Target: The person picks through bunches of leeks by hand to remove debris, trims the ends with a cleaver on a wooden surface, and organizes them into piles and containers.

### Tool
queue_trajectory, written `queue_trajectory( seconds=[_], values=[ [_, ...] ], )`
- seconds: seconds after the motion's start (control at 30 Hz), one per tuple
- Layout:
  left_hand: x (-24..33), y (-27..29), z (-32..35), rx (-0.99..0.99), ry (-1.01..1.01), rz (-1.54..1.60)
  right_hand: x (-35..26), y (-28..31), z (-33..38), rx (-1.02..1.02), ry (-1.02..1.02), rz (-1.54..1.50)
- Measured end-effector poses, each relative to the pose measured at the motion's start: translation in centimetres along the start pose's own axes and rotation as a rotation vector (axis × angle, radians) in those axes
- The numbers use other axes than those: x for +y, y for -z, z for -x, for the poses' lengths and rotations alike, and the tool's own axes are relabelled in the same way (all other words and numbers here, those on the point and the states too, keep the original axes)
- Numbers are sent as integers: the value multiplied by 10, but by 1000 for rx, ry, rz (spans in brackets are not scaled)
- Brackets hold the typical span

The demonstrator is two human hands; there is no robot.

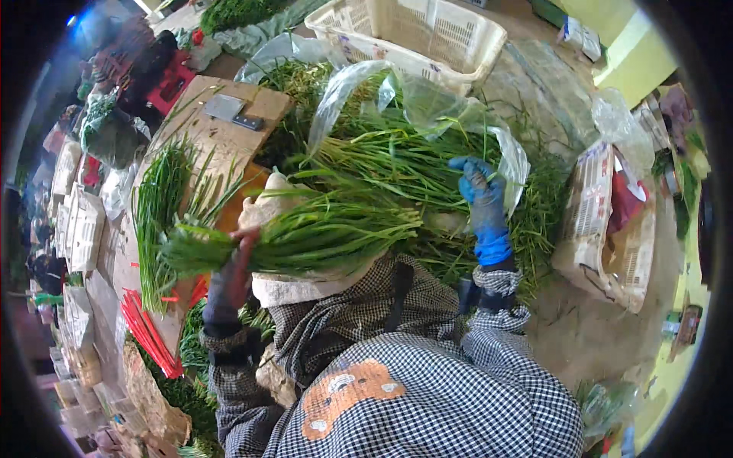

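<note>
My left hand, in a dark reddish glove, is closed round a thick bunch of long green chives. The bunch lies sideways over my lap, its leafy end to the left. My right hand, in a blue glove with a worn grey palm, hovers at the right edge of a loose heap of chives. Its fingers are bent but apart, with nothing plainly gripped. Clear plastic sheeting lies over the heap's far side and hangs beside the right hand.
A wooden board at the left carries a cleaver and another bunch of chives. Red ties lie below it. White plastic crates stand behind the heap and at the right.
</note>
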State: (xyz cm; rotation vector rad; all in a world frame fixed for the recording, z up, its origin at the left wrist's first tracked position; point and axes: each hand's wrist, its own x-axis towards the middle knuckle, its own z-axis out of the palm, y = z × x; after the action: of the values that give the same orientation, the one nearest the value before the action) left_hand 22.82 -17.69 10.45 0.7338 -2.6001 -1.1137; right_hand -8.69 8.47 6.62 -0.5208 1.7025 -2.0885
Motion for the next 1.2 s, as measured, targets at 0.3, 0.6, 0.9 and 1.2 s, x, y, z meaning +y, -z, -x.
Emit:
queue_trajectory(
  seconds=[0.3, 0.6, 0.9, 1.2],
  values=[
    [6, -26, 50, 135, 563, 1323, 54, 69, 18, -13, -26, 219],
    [0, 6, 46, 359, 343, 1418, 76, -28, 36, -456, 151, 675],
    [-57, 2, 81, 449, 599, 1470, 26, 3, -3, -296, 59, 706],
    [-60, 0, 84, 505, 550, 1631, 51, -163, -49, -735, 464, 822]
  ],
)
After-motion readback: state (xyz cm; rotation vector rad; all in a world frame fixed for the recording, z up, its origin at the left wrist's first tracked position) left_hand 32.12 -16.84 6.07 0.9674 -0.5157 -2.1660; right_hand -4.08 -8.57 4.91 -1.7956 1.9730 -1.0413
